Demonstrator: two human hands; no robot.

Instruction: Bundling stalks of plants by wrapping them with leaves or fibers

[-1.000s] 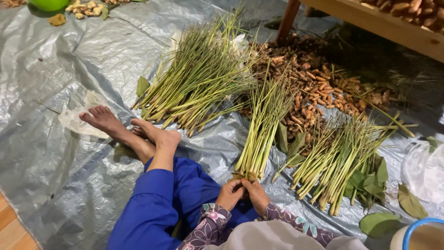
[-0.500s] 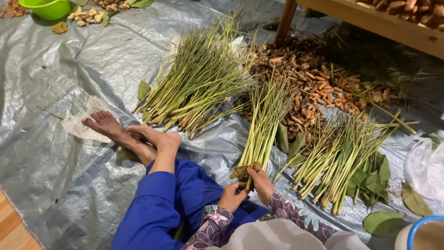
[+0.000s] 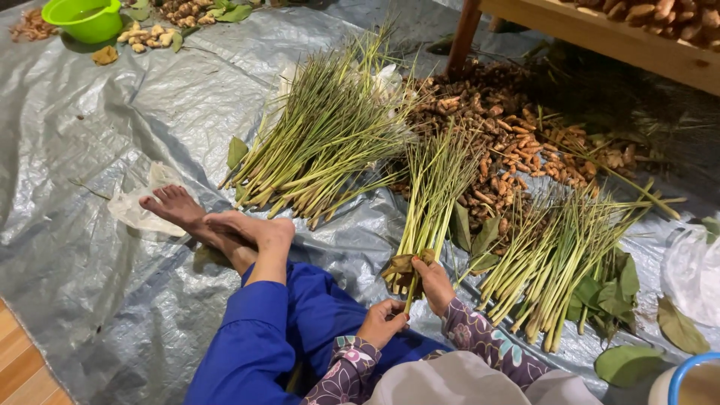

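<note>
Hold the stalk bundle (image 3: 431, 202) tight at bottom middle, right hand (image 3: 433, 283) fingers closed around it (left hand (image 3: 382, 322) pinching one stalk).

Left hand (image 3: 382, 321) and right hand (image 3: 433, 280): both curled closed, fingers gripping, side by side; forearms extended forward, sleeves patterned.

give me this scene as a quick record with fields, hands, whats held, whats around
setting: grey tarp on the floor, person seated with legs stretched out
left hand: at the base of a small stalk bundle
right hand: gripping the same bundle's base, where a brown leaf wraps it
left of bundle: large stalk pile
right of bundle: second stalk pile on green leaves
behind: heap of brown roots
far corner: green bowl
</note>
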